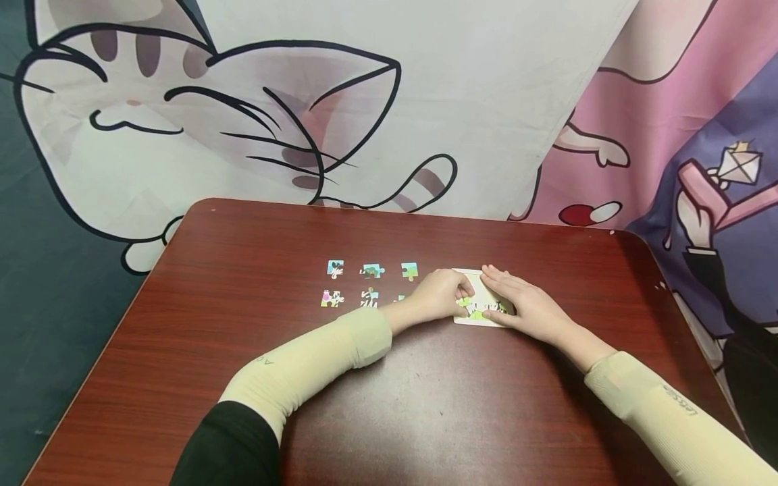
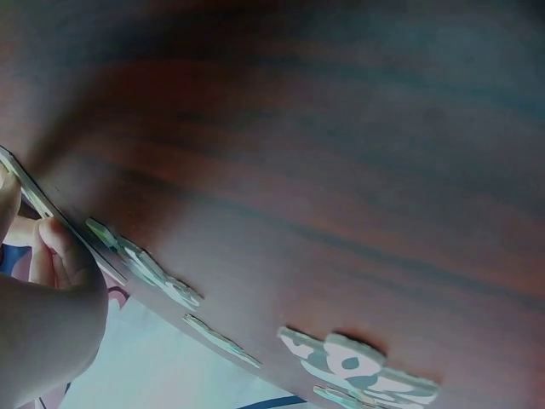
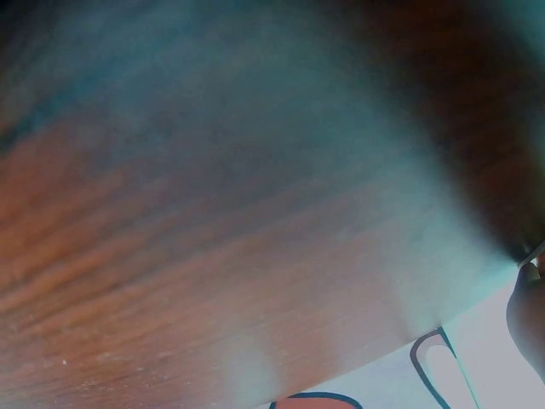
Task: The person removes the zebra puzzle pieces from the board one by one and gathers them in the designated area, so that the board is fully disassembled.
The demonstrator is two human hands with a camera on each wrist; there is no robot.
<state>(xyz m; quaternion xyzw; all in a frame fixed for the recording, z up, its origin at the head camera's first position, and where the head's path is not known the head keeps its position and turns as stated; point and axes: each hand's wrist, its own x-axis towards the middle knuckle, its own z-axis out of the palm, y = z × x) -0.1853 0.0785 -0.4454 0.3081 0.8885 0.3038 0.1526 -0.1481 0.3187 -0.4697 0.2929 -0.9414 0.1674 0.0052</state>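
Observation:
A small white-rimmed puzzle board (image 1: 480, 281) lies on the table, with green and black-and-white pieces along its near part. My left hand (image 1: 436, 295) is at the board's left side, fingers bent, and pinches a small green puzzle piece (image 1: 463, 302) over the board's left edge. On the right side of the board rests my right hand (image 1: 529, 307), its fingers stretched along the far edge and its thumb near the pieces. In the left wrist view, curled fingers (image 2: 60, 251) meet the board's edge. The right wrist view catches only a fingertip at its right border.
Loose puzzle pieces stand left of the board in two rows, among them a blue-and-green one (image 1: 410, 271) and a pink-and-white one (image 1: 331, 298). My left forearm partly covers the nearer row. The brown table (image 1: 425, 405) ends at a cat-print curtain (image 1: 486, 101).

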